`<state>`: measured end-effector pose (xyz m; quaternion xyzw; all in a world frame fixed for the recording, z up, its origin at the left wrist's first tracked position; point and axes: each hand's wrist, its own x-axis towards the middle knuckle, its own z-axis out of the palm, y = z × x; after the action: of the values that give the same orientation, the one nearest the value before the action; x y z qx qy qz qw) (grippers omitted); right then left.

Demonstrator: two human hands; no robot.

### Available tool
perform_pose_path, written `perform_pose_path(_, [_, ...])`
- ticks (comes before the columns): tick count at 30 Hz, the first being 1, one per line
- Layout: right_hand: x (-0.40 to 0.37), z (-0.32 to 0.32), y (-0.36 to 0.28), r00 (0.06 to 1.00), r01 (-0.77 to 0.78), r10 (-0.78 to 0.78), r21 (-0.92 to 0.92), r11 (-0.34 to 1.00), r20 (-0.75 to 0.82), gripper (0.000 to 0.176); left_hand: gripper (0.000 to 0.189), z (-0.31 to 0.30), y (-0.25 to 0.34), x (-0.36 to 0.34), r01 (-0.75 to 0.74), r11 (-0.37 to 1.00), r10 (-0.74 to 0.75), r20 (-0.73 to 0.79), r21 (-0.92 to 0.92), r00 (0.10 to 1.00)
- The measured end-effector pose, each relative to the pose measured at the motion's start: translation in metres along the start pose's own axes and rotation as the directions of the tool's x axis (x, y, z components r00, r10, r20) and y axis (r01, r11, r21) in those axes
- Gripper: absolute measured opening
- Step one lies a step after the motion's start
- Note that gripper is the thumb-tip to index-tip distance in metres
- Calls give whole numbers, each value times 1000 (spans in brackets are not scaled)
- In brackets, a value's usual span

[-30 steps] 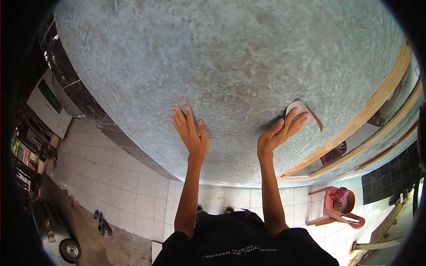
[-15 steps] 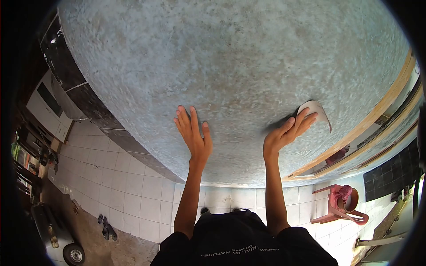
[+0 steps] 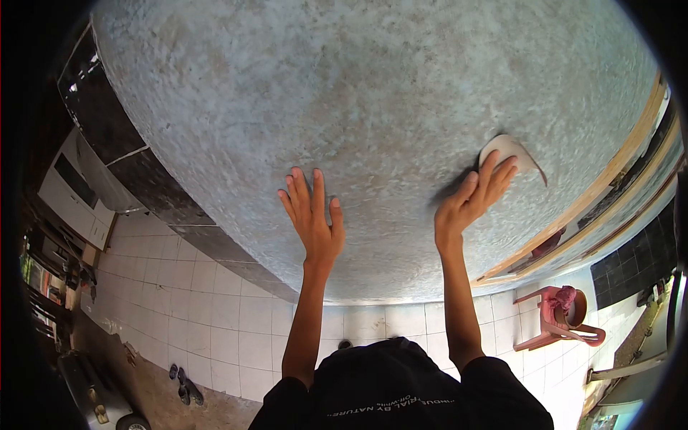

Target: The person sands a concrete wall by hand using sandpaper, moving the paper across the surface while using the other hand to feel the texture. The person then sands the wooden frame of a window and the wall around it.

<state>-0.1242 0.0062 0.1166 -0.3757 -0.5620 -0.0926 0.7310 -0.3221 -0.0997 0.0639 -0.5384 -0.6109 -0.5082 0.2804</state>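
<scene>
The right hand [image 3: 473, 201] covers the lower part of the pale sheet [image 3: 510, 152] (material not determinable). The palm of the left hand [image 3: 313, 215] faces the wall [image 3: 358, 86], unseen. The bottom edge crops the black shirt [image 3: 401, 390].

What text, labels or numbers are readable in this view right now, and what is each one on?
"INDUSTRIAL BY NATURE": white print on the black shirt, upside down to the camera, with faint first letters.
Smaller line just above it on the shirt: too small to read.
Wall, sheet, pink chair: no text visible.
Shelves at far left: too small and dark to read.
</scene>
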Motion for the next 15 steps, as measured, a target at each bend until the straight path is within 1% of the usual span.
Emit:
perform_pose_path(1, [-22, 4, -2, 990, 100, -97, -19, 995, 103, 46, 53, -1, 0, 2, -9, 1000, 9, 12, 17, 1000])
perform_pose_path(2, [-44, 5, -3, 960, 199, -189, -28, 980, 206, 47, 55, -2, 0, 3, -18, 999, 17, 24, 32, 1000])
perform_pose_path(3, [-67, 3, -5, 902, 304, -283, -15, 952, 325, 46, 55, -3, -1, 5, -22, 999, 22, 27, 25, 999])
perform_pose_path(4, [-83, 0, -5, 821, 403, -368, 12, 915, 437, 46, 55, -5, -2, 8, -30, 999, 29, 27, 22, 999])
perform_pose_path(5, [-92, -1, 1, 765, 484, -417, -11, 875, 491, 45, 56, -7, -3, 11, -38, 999, 38, 28, 19, 999])
perform_pose_path(6, [-86, -2, 5, 767, 484, -414, -17, 875, 491, 45, 56, -9, -3, 13, -42, 999, 41, 31, 14, 999])
perform_pose_path(8, [-57, 2, 13, 892, 362, -329, -56, 930, 310, 45, 56, -14, -6, 17, -47, 999, 46, 44, 21, 998])
perform_pose_path(9, [-28, -1, 2, 951, 223, -202, -66, 973, 235, 45, 56, -16, -8, 18, -45, 999, 44, 47, 21, 998])
perform_pose_path(10, [-11, -2, -5, 950, 222, -201, -65, 973, 237, 45, 56, -18, -11, 19, -52, 998, 51, 45, 25, 998])
perform_pose_path(11, [2, -2, -11, 988, 77, -72, -35, 996, 133, 45, 56, -19, -14, 21, -61, 998, 60, 42, 29, 997])
perform_pose_path(12, [7, -2, -14, 997, -64, 64, 10, 998, 33, 45, 56, -20, -15, 22, -61, 998, 60, 43, 29, 997])
perform_pose_path(13, [-2, 1, -19, 997, -65, 64, 9, 998, 35, 45, 54, -21, -15, 23, -46, 999, 46, 14, 9, 999])
perform_pose_path(14, [-20, 7, -25, 996, -13, 13, -5, 1000, 94, 45, 52, -21, -15, 23, -31, 999, 31, -14, -12, 999])
perform_pose_path(15, [-43, 12, -30, 988, 37, -34, -18, 999, 151, 46, 52, -21, -16, 23, -31, 999, 31, -11, -14, 999])
